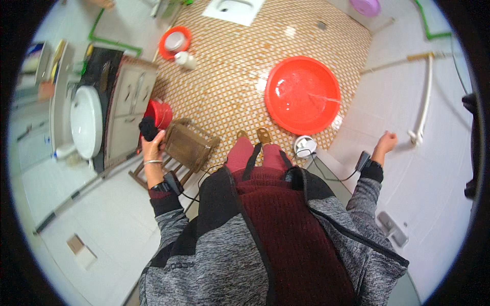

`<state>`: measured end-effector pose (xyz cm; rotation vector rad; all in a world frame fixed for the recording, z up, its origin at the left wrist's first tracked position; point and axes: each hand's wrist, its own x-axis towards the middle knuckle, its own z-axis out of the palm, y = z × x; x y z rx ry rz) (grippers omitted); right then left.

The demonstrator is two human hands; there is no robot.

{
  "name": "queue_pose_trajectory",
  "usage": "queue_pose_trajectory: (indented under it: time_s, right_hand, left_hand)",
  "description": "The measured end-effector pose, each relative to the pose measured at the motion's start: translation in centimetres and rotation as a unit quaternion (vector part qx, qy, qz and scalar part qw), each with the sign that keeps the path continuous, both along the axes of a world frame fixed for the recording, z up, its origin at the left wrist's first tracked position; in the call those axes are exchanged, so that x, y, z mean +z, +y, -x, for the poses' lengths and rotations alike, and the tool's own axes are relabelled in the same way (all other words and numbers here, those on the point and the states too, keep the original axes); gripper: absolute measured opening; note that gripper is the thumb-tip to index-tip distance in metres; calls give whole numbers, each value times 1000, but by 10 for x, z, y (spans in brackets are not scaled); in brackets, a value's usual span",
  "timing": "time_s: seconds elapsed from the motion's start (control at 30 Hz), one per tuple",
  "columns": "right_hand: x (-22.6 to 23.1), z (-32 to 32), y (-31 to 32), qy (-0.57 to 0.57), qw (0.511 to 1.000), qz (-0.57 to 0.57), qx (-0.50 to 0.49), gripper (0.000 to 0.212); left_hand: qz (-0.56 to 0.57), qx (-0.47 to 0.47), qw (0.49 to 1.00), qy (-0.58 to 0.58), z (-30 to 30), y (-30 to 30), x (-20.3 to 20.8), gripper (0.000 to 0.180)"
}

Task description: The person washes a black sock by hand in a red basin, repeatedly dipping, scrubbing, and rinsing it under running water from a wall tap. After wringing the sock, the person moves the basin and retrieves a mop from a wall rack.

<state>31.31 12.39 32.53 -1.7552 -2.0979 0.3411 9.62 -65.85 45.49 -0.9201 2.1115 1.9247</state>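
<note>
My left hand [151, 149] is closed on a bunched black cloth [148, 128], which sticks out past the fingers beside a red bucket [162, 115]. A wooden chair [189, 146] stands just right of this hand. My right hand [387, 143] is held out near the right wall, fingers curled, with nothing visible in it. Nearest to it is a white pipe [426, 102] on that wall. Ahead of my feet, a large red basin [271, 97] rests on the patterned floor. Water lies in it, and a thin stream seems to enter from its right side.
A white washbasin [86, 122] sits in a black counter over a cabinet [127, 92] at left. A long pole [76, 195] slants below it. Farther off are a small red basin [185, 31], a white bottle [185, 60] and a squat toilet [235, 8]. A white bin [304, 145] stands near my feet.
</note>
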Motion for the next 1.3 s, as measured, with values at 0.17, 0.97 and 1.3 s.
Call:
queue_pose_trajectory:
  time_s: [0.17, 0.97, 1.3]
  right_hand:
    - [-31, 141, -215, 103, 777, 447, 430, 26]
    - [11, 96, -813, -290, 116, 450, 836, 38]
    - [7, 78, -845, -271, 174, 402, 857, 33]
  left_hand:
    - [-182, 3, 982, 43, -53, 4, -23, 30]
    - [-265, 463, 846, -16, -351, -165, -129, 32]
    - [-347, 622, 701, -32, -379, -251, -274, 76]
